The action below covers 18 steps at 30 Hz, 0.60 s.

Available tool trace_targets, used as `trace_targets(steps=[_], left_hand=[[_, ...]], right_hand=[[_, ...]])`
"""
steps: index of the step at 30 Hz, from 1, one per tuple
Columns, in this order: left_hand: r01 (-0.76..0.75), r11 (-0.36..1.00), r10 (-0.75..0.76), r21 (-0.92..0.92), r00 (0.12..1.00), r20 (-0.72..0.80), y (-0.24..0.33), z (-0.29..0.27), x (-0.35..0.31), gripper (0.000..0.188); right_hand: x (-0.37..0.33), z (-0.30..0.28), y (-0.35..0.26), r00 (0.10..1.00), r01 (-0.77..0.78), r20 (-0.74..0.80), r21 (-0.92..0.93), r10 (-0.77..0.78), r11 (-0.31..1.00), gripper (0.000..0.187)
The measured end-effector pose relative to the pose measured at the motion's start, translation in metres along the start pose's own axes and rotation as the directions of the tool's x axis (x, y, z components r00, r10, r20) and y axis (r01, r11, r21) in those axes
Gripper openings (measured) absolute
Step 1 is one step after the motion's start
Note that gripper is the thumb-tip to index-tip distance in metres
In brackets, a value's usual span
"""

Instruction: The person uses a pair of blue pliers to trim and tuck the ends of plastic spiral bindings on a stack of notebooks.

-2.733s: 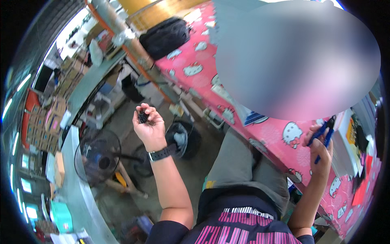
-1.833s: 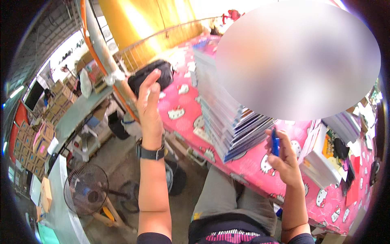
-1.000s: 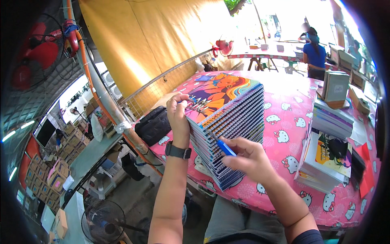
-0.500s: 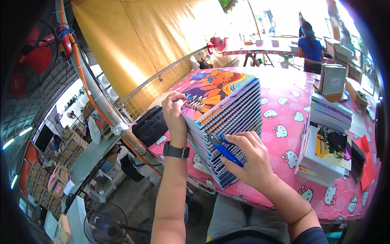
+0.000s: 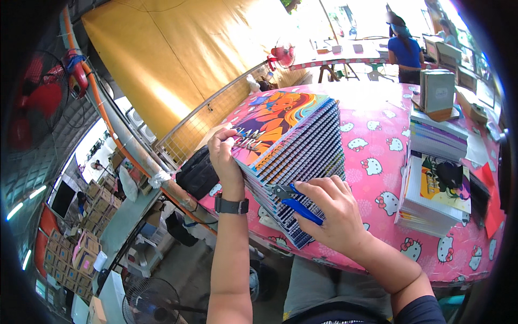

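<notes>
A tall stack of spiral-bound notebooks point(image 5: 310, 156) stands on the table, its coil edges turned toward me and to the right. The top notebook point(image 5: 283, 116) has a colourful illustrated cover. My left hand point(image 5: 225, 159), a dark watch on its wrist, has its fingers curled over the left edge of the top notebook. In my right hand point(image 5: 337, 216) is a pair of blue-handled cutting pliers point(image 5: 302, 209), fingers wrapped round the grips. The metal jaws point left, close against the near ends of the coils; whether they bite on wire I cannot tell.
A pink patterned cloth covers the table point(image 5: 372, 164). More notebooks are piled on the right point(image 5: 426, 210), beside a red sheet point(image 5: 488, 200). A black bag point(image 5: 197, 173) lies left of the stack. A standing fan point(image 5: 151, 302) is at lower left. A person in blue point(image 5: 406, 51) stands beyond.
The whole view has shifted slightly. My left hand remains on the stack's edge, and the pliers stay by the coil ends, their handles looking slightly wider apart.
</notes>
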<state>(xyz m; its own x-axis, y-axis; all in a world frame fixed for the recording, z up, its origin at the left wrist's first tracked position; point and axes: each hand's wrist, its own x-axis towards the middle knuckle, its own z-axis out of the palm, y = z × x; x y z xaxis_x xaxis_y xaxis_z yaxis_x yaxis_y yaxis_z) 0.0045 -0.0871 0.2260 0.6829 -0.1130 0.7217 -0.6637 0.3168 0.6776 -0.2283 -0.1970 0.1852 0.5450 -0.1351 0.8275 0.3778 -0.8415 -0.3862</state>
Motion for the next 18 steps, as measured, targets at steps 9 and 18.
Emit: trace_targets(steps=[9,18], left_hand=[[-0.063,0.99,0.058,0.129,0.997,0.042,-0.012,-0.008,0.008,0.028],[-0.516,0.843,0.464,0.156,0.841,0.277,0.094,-0.014,-0.111,0.041]], right_hand=[[-0.003,0.0,0.013,0.827,-0.561,0.523,0.751,0.206,0.347,0.035],[-0.034,-0.013,0.03,0.819,-0.542,0.56,0.827,0.126,-0.151,0.033]])
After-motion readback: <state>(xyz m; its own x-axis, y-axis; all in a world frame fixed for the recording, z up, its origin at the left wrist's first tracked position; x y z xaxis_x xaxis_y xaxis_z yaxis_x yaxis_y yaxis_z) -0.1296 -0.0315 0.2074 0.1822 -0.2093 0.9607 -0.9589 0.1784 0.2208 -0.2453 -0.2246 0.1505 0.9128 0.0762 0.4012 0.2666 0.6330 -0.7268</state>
